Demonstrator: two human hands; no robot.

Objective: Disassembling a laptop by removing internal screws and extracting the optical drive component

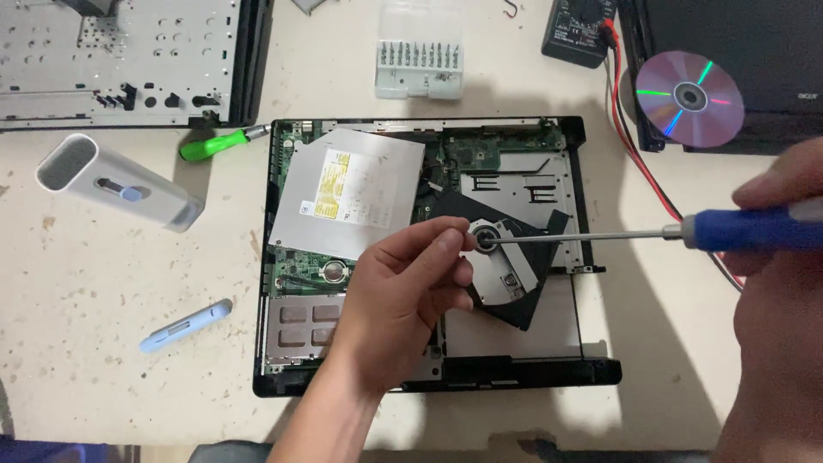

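2 hands work over an opened black laptop base [591, 370] that lies flat on the pale, scuffed worktable [103, 386], its green circuit boards and metal plates exposed so the parts inside can be reached. Next in size, a silver rectangular optical drive case [347, 193] rests tilted across the upper left of the base, and its black plastic disc tray [514, 274] juts out at an angle over the middle. The left hand [407, 287] grasps that tray, fingers curled around its edge beside the round spindle hub [485, 237], seemingly to steady it. The right hand [771, 257] is clenched around the blue handle of a long screwdriver [737, 230], whose thin steel shaft runs level to the left so the tip meets the hub. Around them, a perforated grey metal chassis panel [111, 51] sits at top left, a shiny disc [690, 99] lies on a black device at top right, and a clear bit case [420, 60] stands above the base. A white and grey handheld gadget [120, 184], a green-handled screwdriver [214, 144] and a small light-blue pen-shaped tool [184, 326] lie to the left, apart from both hands.
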